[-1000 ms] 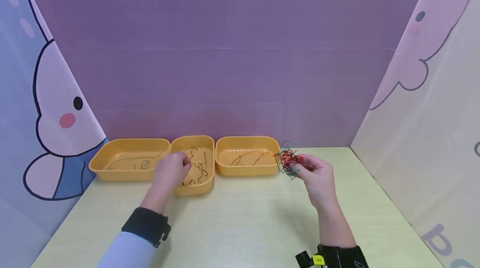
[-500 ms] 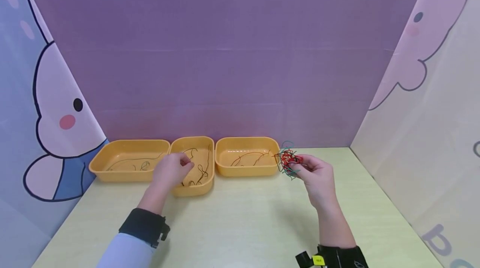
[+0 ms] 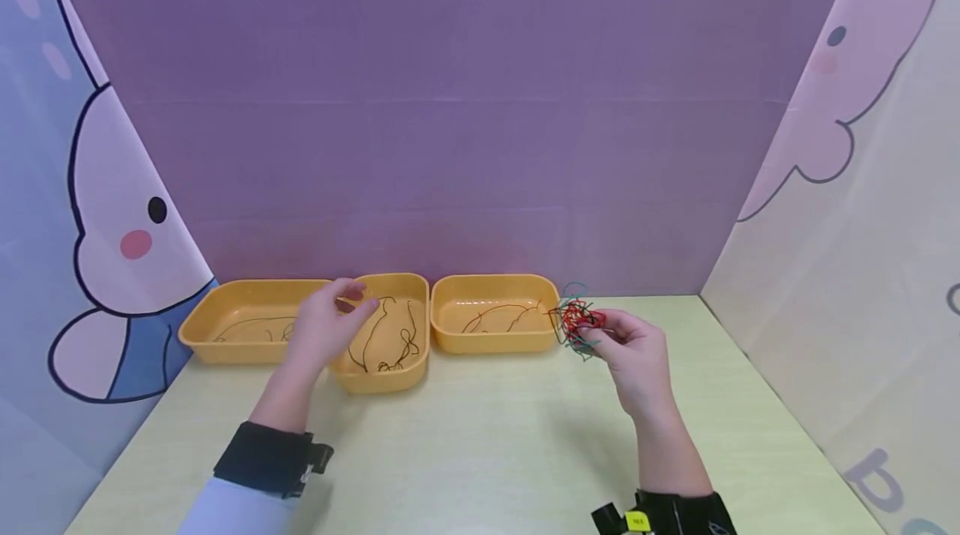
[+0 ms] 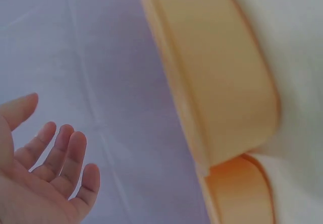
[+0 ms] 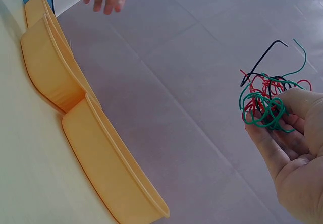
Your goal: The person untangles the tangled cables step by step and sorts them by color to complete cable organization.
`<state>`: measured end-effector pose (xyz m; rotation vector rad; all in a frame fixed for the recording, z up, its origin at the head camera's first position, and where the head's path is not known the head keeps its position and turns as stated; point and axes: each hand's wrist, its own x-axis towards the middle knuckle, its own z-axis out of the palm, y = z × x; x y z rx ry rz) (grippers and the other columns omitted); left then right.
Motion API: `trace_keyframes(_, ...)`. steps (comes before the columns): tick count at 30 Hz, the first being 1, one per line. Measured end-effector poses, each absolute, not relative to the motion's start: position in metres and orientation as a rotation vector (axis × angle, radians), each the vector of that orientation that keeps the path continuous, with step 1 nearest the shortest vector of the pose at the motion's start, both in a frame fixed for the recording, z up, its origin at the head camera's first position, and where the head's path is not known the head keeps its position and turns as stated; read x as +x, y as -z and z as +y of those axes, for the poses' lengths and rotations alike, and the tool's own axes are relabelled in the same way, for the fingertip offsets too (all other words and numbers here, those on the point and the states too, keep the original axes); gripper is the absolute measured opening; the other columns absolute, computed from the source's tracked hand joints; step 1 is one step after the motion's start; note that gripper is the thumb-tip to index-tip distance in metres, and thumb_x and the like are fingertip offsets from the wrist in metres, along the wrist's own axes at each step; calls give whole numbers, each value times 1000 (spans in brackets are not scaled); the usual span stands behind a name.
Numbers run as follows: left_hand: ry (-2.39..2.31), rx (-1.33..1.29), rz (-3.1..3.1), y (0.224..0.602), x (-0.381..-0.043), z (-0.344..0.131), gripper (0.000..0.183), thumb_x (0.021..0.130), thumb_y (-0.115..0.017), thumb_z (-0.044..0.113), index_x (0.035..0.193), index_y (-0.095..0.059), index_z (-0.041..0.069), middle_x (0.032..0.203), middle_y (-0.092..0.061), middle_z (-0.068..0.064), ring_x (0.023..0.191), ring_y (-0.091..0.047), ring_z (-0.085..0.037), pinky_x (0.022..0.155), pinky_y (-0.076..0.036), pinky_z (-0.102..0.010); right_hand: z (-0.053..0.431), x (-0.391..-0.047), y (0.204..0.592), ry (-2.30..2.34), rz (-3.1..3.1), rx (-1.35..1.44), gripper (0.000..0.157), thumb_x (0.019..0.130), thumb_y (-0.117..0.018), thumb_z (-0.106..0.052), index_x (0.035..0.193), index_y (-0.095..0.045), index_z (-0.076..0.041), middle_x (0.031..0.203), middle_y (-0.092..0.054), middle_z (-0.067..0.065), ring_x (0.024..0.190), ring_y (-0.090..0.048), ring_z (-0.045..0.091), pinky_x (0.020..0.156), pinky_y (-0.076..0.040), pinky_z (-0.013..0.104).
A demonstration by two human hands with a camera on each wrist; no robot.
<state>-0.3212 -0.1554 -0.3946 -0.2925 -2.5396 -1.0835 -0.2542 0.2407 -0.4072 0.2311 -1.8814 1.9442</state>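
My right hand [image 3: 636,352] pinches a tangled bunch of thin wires [image 5: 262,100], red, green and black, just right of the right tray. Several wire ends stick out of the bunch. My left hand [image 3: 324,327] hovers over the join of the left and middle trays, fingers loosely spread and nothing between them; its palm shows in the left wrist view. Several black wires [image 3: 408,342] lie in the middle yellow tray [image 3: 382,382]. Reddish wires [image 3: 498,307] rest in the right yellow tray [image 3: 495,342], and thin greenish wires [image 3: 258,319] in the left yellow tray [image 3: 247,352].
The three trays stand side by side along the back of a pale table [image 3: 480,452], against a purple backdrop [image 3: 480,118]. Printed cartoon panels [image 3: 127,202] rise on both sides.
My left hand has let go over the middle tray, its fingers spreading as it moves up and left. The black wires in that tray have shifted. The right hand stays still with its bunch.
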Motion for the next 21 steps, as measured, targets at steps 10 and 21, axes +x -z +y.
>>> trace_keyframes(10,1438,-463,-2280,382,-296,-148,62,85,-72,40,135,-48,13,125,-56,-4,110,-53,-23,93,-43,-48,239,-253,408,-1980,-1885,306,16,83,-69,6,96,-62,13,88,-69,9,81,-65,24,70,-56,31)
trace_keyframes(21,1610,-543,-2199,397,-276,-136,71,84,-75,28,144,-38,15,133,-50,-6,117,-48,-24,96,-39,-50,236,-254,410,-1994,-1911,351,15,82,-67,10,94,-61,14,86,-68,11,82,-65,25,71,-56,32)
